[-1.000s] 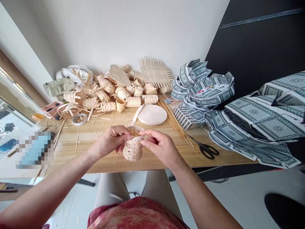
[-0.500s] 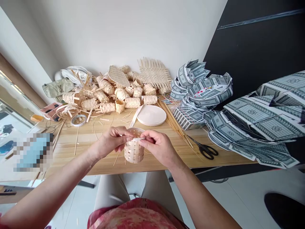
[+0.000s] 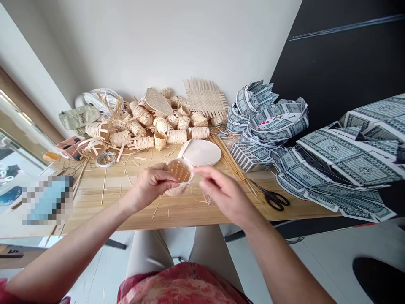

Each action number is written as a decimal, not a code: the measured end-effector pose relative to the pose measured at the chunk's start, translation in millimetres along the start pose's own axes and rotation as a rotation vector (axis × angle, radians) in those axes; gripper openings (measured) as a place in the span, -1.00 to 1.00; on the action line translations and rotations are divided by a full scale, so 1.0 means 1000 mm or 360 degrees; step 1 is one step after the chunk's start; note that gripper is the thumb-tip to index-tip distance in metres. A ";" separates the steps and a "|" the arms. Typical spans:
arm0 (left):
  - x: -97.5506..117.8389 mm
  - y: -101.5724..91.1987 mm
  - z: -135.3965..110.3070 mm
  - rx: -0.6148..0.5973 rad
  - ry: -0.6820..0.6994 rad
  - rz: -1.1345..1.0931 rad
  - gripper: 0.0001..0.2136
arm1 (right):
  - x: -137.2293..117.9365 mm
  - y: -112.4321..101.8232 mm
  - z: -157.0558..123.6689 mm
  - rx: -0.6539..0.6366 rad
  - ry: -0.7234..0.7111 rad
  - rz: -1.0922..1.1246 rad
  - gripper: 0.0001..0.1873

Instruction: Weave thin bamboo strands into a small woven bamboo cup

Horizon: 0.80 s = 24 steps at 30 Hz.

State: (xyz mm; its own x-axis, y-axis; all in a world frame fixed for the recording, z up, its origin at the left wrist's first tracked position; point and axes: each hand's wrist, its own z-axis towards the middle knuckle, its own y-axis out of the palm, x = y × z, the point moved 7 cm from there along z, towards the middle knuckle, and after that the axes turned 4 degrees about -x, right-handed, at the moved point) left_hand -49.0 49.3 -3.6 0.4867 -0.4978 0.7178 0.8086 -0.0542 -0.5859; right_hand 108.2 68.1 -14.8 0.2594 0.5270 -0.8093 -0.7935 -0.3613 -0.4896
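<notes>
A small woven basket [image 3: 180, 170] of pale wood strips is tipped so that its open mouth faces me, with a white band around the rim. My left hand [image 3: 155, 181] pinches the near left side of that rim. At the right of the rim is my right hand [image 3: 220, 190], slightly blurred, index finger stretched to the edge and thumb apart from it; I see nothing held in it. Just behind the basket lies a flat roll of white strip [image 3: 204, 153], its loose end running toward the rim. Fine tangled thread [image 3: 208, 198] shows below the right fingers.
Several small woven baskets [image 3: 142, 116] are heaped along the wall, with a flat woven mat [image 3: 205, 99] behind. Black scissors [image 3: 275, 199] and thin sticks [image 3: 232, 160] lie to the right, beside folded playing-card pieces [image 3: 335, 156]. A tape roll [image 3: 106, 159] sits at left.
The basket has tilted from upright so its inside faces me. My right hand has let go of the rim and moved slightly right, its index finger now stretched out.
</notes>
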 end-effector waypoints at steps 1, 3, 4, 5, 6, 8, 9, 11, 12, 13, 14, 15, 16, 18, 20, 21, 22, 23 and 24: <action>0.010 -0.003 -0.003 0.0035 0.0177 0.0244 -0.81 | -0.008 -0.013 -0.004 0.0057 -0.0091 -0.0118 -0.74; 0.027 -0.006 -0.011 0.0075 0.0473 0.0647 -0.84 | -0.030 -0.037 -0.013 0.0204 -0.0321 -0.0429 -0.77; 0.033 -0.005 -0.015 0.0078 0.0580 0.0795 -0.84 | -0.042 -0.046 -0.018 0.0261 -0.0452 -0.0585 -0.79; 0.038 -0.004 -0.019 0.0077 0.0662 0.0917 -0.84 | -0.054 -0.051 -0.022 0.0292 -0.0581 -0.0726 -0.81; 0.042 -0.003 -0.023 0.0084 0.0731 0.1020 -0.83 | -0.065 -0.052 -0.025 0.0294 -0.0703 -0.0841 -0.80; 0.050 0.000 -0.030 0.0093 0.0835 0.1165 -0.82 | -0.081 -0.047 -0.026 0.0239 -0.0905 -0.0988 -0.77; 0.052 0.001 -0.032 0.0089 0.0860 0.1200 -0.81 | -0.086 -0.042 -0.025 0.0200 -0.0968 -0.1034 -0.75; 0.056 0.002 -0.035 0.0059 0.0846 0.1200 -0.79 | -0.091 -0.030 -0.021 0.0119 -0.1043 -0.1103 -0.70; 0.057 0.003 -0.036 0.0039 0.0819 0.1179 -0.78 | -0.091 -0.023 -0.018 0.0078 -0.1068 -0.1141 -0.68; 0.058 0.003 -0.036 0.0021 0.0789 0.1151 -0.76 | -0.090 -0.018 -0.016 0.0041 -0.1090 -0.1179 -0.66; 0.059 0.004 -0.036 0.0007 0.0759 0.1119 -0.74 | -0.090 -0.013 -0.014 0.0011 -0.1119 -0.1209 -0.64; 0.059 0.003 -0.037 0.0004 0.0728 0.1084 -0.73 | -0.089 -0.008 -0.013 -0.0015 -0.1150 -0.1231 -0.63; 0.059 0.003 -0.037 0.0006 0.0690 0.1044 -0.74 | -0.089 -0.005 -0.012 -0.0034 -0.1179 -0.1240 -0.63; 0.057 0.000 -0.038 0.0022 0.0595 0.0941 -0.76 | -0.089 -0.001 -0.012 -0.0050 -0.1222 -0.1235 -0.64; 0.054 -0.002 -0.038 0.0018 0.0503 0.0852 -0.78 | -0.089 0.001 -0.011 -0.0074 -0.1241 -0.1230 -0.64; 0.053 -0.002 -0.038 0.0001 0.0471 0.0824 -0.78 | -0.089 0.002 -0.011 -0.0089 -0.1243 -0.1232 -0.64; 0.052 -0.002 -0.038 -0.0021 0.0449 0.0806 -0.78 | -0.088 0.004 -0.011 -0.0099 -0.1245 -0.1234 -0.64; 0.052 -0.002 -0.038 -0.0043 0.0438 0.0796 -0.77 | -0.088 0.005 -0.011 -0.0107 -0.1245 -0.1236 -0.64; 0.052 -0.002 -0.037 -0.0061 0.0434 0.0792 -0.77 | -0.088 0.006 -0.010 -0.0112 -0.1246 -0.1237 -0.64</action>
State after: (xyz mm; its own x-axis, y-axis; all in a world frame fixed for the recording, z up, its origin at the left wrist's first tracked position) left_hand -37.9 -8.7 20.4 0.6988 -0.6767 0.2318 0.4889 0.2153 -0.8454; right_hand 86.7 12.1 50.0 0.2342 0.9615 0.1439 -0.5258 0.2497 -0.8131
